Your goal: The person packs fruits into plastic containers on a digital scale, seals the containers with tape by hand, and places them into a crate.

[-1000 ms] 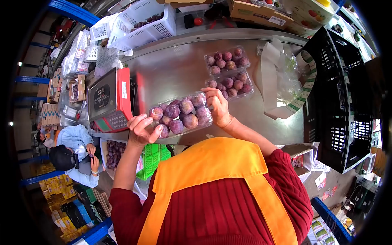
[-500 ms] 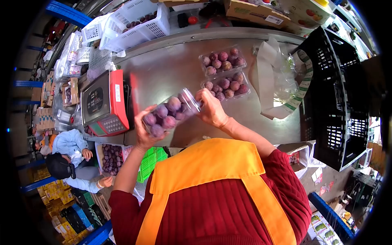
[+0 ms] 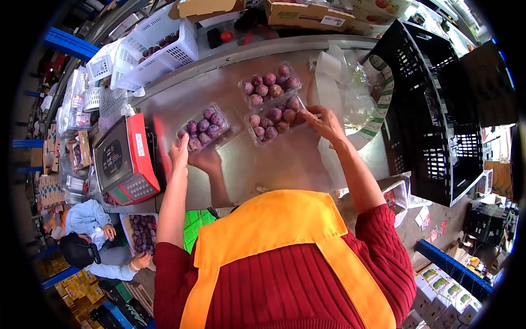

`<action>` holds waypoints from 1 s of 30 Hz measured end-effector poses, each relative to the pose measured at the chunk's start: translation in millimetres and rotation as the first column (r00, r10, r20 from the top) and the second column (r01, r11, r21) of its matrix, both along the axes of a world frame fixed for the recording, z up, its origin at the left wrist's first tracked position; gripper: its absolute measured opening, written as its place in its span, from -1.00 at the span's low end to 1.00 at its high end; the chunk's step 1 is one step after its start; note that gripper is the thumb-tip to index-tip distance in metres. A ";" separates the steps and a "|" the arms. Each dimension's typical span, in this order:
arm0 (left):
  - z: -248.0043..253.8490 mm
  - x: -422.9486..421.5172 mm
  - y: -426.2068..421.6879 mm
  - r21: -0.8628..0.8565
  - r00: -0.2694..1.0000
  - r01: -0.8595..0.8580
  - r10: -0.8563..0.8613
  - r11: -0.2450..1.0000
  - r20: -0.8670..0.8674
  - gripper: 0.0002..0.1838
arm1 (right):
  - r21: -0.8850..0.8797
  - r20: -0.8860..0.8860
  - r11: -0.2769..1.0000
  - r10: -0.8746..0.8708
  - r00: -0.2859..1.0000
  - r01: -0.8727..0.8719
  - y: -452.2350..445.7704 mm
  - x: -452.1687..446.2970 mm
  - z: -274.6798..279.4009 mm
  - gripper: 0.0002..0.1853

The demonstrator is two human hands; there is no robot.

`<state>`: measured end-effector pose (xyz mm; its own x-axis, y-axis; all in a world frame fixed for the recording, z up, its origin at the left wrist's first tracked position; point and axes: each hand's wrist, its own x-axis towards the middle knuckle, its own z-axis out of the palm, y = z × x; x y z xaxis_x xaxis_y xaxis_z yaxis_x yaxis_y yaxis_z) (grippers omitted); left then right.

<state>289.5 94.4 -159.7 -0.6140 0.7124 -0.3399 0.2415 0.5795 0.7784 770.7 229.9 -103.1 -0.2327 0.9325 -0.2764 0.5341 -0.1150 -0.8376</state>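
A clear plastic box of plums [image 3: 204, 129] is over the left part of the steel counter [image 3: 241, 175], with my left hand [image 3: 179, 152] closed on its lower left end. Farther right, my right hand [image 3: 324, 122] pinches the right end of a second box of plums [image 3: 275, 119]. Touching that one from behind is a third clear box of plums [image 3: 270, 85]. Plums fill all three boxes, and reflections hide whether lids are closed.
A red scale [image 3: 131, 164] stands left, a white crate [image 3: 159, 52] behind it. To the right are plastic bags with a paper strip [image 3: 378, 109] and black crates [image 3: 438, 126]. A seated person [image 3: 90, 236] handles plums in a crate [image 3: 142, 230] at lower left.
The box once held between both hands has moved away from my body and is now only in my left hand. My right hand let go of it and took hold of the nearer right-hand box.
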 end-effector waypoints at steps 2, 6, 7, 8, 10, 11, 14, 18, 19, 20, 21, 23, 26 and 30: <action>24.5 56.6 3.8 0.377 0.734 0.056 0.218 0.924 -0.643 -0.48 | -0.228 -0.181 0.973 -0.002 0.983 -0.040 3.2 -2.0 1.6 -0.41; 65.2 185.1 9.0 0.263 0.846 0.114 -0.232 0.958 0.479 -0.64 | -0.320 -0.397 0.947 -0.156 0.904 0.023 -1.8 -5.3 -21.3 -0.42; 54.2 195.1 14.5 0.173 0.778 0.175 -0.244 0.969 0.579 -0.69 | -0.349 -0.437 0.937 -0.195 0.878 0.034 -3.3 -6.0 -23.9 -0.43; 45.4 200.0 19.7 0.088 0.701 0.245 -0.239 0.966 0.671 -0.73 | -0.348 -0.471 0.937 -0.192 0.861 0.019 -6.9 -6.1 -26.5 -0.45; 46.5 207.0 21.7 0.152 0.768 0.279 -0.315 0.948 0.558 -0.68 | -0.335 -0.536 0.942 -0.190 0.823 0.000 -17.0 -2.9 -27.7 -0.48; 47.6 210.2 22.9 0.183 0.794 0.299 -0.351 0.936 0.497 -0.65 | -0.299 -0.549 0.954 -0.164 0.819 -0.009 -24.5 0.2 -27.9 -0.51; 39.2 184.1 5.4 0.412 0.762 0.474 -0.597 0.778 0.250 -0.50 | -0.207 -0.668 0.977 -0.103 0.737 -0.051 -57.1 0.3 -30.8 -0.60; 142.8 196.7 -16.4 0.587 0.815 0.486 -0.579 0.647 -0.036 -0.29 | -0.101 -0.811 0.990 -0.022 0.585 -0.103 -81.5 -23.5 -8.4 -0.60; 161.6 192.9 -19.0 0.515 0.764 0.618 -0.608 0.594 -0.216 -0.25 | 0.275 -0.606 0.961 0.194 0.771 -0.026 -81.1 -29.8 -9.7 -0.61; 178.2 185.4 -22.4 0.416 0.681 0.731 -0.623 0.541 -0.386 -0.21 | 0.399 -0.513 0.916 0.195 0.836 0.031 -81.4 -38.6 7.5 -0.63; 192.4 180.7 -20.4 0.350 0.530 0.847 -0.573 0.401 -0.625 -0.28 | 0.566 -0.431 0.821 0.215 0.876 0.077 -79.7 -45.7 13.4 -0.63; 197.3 168.5 -28.7 0.210 0.350 0.915 -0.416 0.344 -0.839 -0.32 | 0.755 -0.354 0.642 0.224 0.908 0.135 -74.7 -59.4 17.9 -0.64; 186.2 153.0 -45.2 0.075 0.126 0.950 -0.151 0.302 -0.980 -0.51 | 0.845 -0.350 0.499 0.246 0.904 0.191 -67.8 -74.1 15.4 -0.66; 180.8 145.4 -61.4 -0.028 -0.022 0.956 -0.024 0.290 -0.999 -0.64 | 0.893 -0.328 0.403 0.283 0.901 0.199 -62.2 -85.5 16.6 -0.70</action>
